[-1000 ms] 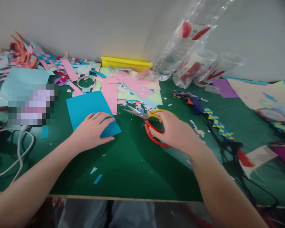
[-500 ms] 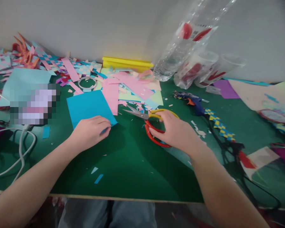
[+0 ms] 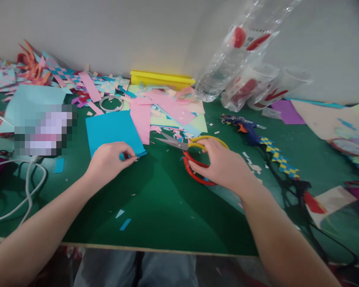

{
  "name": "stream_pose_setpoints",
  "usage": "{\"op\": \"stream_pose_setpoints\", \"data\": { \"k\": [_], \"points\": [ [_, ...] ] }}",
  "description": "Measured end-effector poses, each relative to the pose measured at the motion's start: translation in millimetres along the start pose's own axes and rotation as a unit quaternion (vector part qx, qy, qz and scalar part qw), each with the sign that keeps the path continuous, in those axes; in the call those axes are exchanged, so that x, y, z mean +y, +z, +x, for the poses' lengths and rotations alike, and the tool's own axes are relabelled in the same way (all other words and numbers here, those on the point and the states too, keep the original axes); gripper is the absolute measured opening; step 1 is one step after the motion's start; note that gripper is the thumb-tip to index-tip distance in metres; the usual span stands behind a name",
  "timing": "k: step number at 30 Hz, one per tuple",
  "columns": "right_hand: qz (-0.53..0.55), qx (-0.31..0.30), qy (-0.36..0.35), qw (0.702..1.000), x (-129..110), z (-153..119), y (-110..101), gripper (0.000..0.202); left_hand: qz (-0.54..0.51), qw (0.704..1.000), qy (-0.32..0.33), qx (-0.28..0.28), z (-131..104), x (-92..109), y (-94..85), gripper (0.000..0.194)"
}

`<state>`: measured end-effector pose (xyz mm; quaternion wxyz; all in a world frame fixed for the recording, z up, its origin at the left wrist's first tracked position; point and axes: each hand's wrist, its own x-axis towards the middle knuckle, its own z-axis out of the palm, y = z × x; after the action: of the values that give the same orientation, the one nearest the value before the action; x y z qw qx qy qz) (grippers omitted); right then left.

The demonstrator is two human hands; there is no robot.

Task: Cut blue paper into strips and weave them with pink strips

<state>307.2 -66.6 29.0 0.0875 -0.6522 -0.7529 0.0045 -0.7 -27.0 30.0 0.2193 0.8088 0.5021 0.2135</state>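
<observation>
My left hand (image 3: pixel 109 161) pinches the near right edge of a blue paper sheet (image 3: pixel 110 129), where a narrow strip along that edge is folded. Its fingertips are close to the sheet's right corner. In my right hand (image 3: pixel 221 163) is a pair of scissors (image 3: pixel 181 146) with one yellow and one red handle. The blades are parted and point left, a little to the right of the blue paper and not touching it.
Pink strips (image 3: pixel 141 119) and many scraps lie along the wall by a yellow holder (image 3: pixel 163 79). Bagged cups (image 3: pixel 242 87) stand behind a blue glue gun (image 3: pixel 248 133). White cables (image 3: pixel 30 183) and a light blue sheet (image 3: pixel 36 95) are left. Two small scraps lie near the front edge.
My left hand has shifted its fingertips along the blue paper's near edge, and the folded strip now shows there. My right hand and the scissors look nearly the same.
</observation>
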Motion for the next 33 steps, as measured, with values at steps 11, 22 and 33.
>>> {"op": "stream_pose_setpoints", "data": {
  "k": [11,22,33],
  "points": [
    [0.013,0.037,-0.055,0.998,-4.8,-5.2,-5.3,0.049,-0.09,0.994,-0.022,0.064,1.0,5.7,-3.9,0.027],
    [-0.018,0.031,-0.089,0.995,-7.4,-3.8,1.2,0.047,-0.105,0.993,-0.033,0.04,3.5,5.0,-1.1,0.031],
    [-0.044,0.007,-0.09,0.995,-12.5,-4.9,3.9,0.048,0.023,0.998,0.019,0.05,1.1,3.8,5.4,0.031]
  ]
}}
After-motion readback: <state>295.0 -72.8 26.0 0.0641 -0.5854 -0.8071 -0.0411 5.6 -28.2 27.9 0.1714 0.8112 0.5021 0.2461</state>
